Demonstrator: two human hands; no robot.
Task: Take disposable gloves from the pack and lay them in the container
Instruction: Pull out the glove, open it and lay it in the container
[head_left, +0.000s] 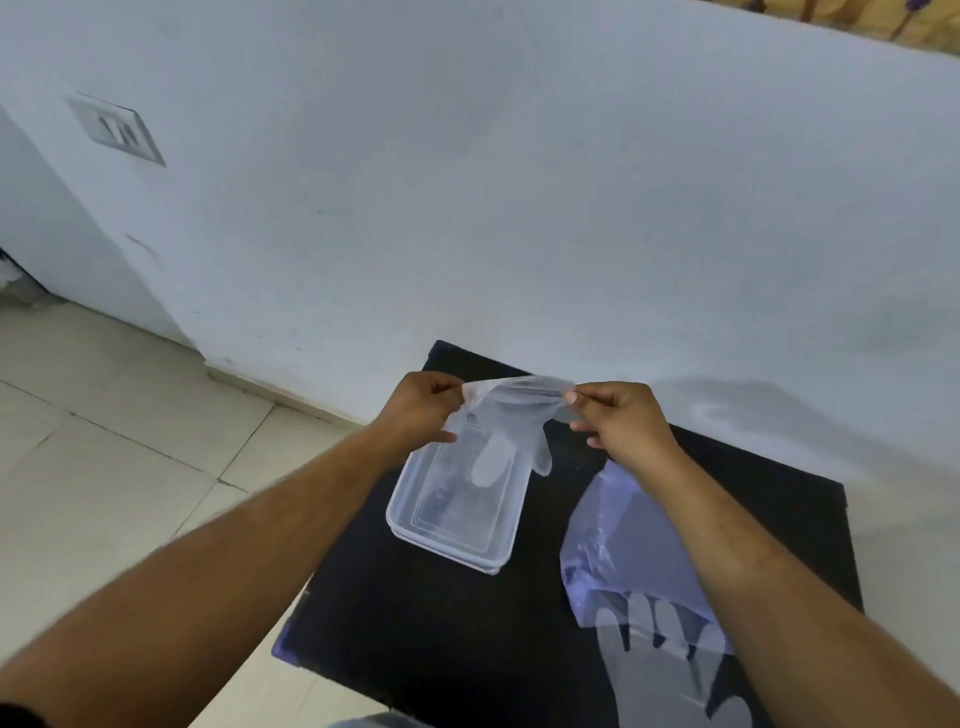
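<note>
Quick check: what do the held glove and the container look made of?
Glove: thin clear plastic film, apparently polyethylene; it drapes limp and shows the tub through it. Container: clear rigid plastic, glossy; the dark table shows through its straight walls.

— Where are the hands?
— Both raised ahead, at the same height, forearms bare and reaching forward from the lower corners.
— And the left hand (423, 410)?
— Fingers curled, thumb and forefinger pinched together, knuckles up.
— The right hand (621, 421)?
— The same pinch, thumb tip showing, remaining fingers loosely folded; wrists angled toward each other.
</note>
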